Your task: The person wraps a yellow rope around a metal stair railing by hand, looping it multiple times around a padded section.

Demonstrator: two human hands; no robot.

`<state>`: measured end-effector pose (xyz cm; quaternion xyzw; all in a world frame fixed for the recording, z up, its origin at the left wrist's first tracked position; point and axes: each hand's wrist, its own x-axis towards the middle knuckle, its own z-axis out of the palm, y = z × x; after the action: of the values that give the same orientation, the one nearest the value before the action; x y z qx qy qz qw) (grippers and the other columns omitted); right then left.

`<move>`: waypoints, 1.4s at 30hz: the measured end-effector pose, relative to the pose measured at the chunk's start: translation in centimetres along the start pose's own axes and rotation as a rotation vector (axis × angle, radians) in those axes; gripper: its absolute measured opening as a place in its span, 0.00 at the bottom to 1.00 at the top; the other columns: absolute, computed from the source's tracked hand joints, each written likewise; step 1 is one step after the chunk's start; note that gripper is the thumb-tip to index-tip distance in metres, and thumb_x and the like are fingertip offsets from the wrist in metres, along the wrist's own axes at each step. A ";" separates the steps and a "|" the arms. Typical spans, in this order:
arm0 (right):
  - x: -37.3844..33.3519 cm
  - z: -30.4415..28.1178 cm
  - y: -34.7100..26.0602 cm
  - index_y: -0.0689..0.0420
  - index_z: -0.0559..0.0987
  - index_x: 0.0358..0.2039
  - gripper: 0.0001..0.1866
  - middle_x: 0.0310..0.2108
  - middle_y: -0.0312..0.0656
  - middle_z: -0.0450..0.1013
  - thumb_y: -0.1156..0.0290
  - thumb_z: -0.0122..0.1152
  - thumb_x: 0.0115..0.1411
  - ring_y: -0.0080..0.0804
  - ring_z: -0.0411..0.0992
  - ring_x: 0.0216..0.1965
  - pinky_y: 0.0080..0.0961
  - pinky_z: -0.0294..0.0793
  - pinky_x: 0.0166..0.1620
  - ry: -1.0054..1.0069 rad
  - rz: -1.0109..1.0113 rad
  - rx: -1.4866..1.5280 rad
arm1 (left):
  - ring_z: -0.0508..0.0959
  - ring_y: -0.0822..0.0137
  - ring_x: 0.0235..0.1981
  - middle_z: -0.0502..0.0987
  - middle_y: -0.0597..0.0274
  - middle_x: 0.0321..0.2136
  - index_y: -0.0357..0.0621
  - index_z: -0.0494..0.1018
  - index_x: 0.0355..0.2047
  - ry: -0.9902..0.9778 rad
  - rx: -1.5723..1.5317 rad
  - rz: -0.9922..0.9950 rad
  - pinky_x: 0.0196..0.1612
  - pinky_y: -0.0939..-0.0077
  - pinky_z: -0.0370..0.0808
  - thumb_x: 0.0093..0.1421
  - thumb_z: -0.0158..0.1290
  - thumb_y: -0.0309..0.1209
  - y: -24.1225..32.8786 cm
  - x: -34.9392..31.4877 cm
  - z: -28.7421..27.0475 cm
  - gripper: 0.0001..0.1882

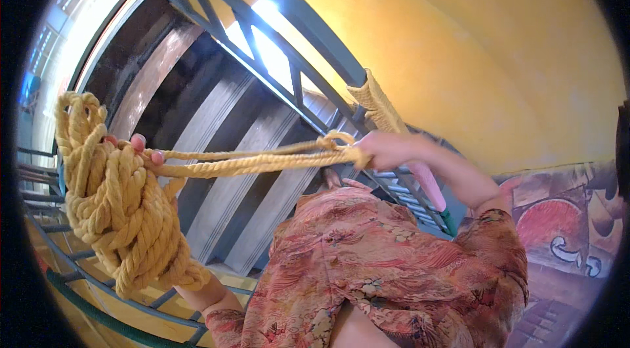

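Note:
A thick bundle of yellow twisted rope (121,207) hangs at the left. My left hand (139,144) is closed around its upper part. Only a few fingertips show there; the palm is hidden behind the coils. From these fingers two strands run to the right across the middle, fairly taut. At their far end my right hand (387,150) is closed on the rope, and a small loop stands out beside its fingers. The right forearm reaches in from the right, close to the wrapped part of the railing.
Grey stairs (216,125) descend behind the rope. A blue-grey metal railing (321,33) slants across the top, with a woven yellow wrap (377,102) on it. A curved rail (98,315) runs along the lower left. A yellow wall (499,65) and painted mural (558,230) stand at the right.

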<state>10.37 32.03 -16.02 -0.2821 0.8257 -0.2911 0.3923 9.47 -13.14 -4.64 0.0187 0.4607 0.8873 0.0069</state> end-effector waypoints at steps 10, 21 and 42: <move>-8.4 -19.7 2.0 0.60 0.71 0.43 0.12 0.38 0.44 0.71 0.68 0.48 0.62 0.34 0.71 0.41 0.31 0.77 0.47 1.480 -0.742 1.426 | 0.71 0.58 0.51 0.68 0.54 0.50 0.42 0.62 0.56 -0.399 -0.078 0.140 0.50 0.59 0.75 0.52 0.60 0.50 -4.8 10.1 19.4 0.37; -0.6 -14.5 6.3 0.57 0.54 0.64 0.50 0.62 0.47 0.59 0.39 0.59 0.50 0.43 0.64 0.59 0.43 0.69 0.59 0.747 -0.893 1.450 | 0.78 0.64 0.43 0.76 0.51 0.42 0.31 0.67 0.48 -0.422 0.349 -0.024 0.48 0.73 0.75 0.50 0.64 0.42 -22.9 19.3 30.5 0.33; 11.4 -12.8 15.2 0.56 0.68 0.57 0.33 0.46 0.39 0.72 0.70 0.68 0.51 0.25 0.72 0.44 0.21 0.75 0.48 0.371 -0.212 0.845 | 0.73 0.65 0.50 0.70 0.54 0.52 0.41 0.54 0.62 0.073 0.744 -0.411 0.47 0.68 0.75 0.62 0.51 0.43 -26.0 12.4 10.0 0.33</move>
<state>-9.72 37.62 -25.55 -0.1237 0.6575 -0.6856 0.2869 -2.69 10.35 -19.82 -0.1036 0.7436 0.6408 0.1602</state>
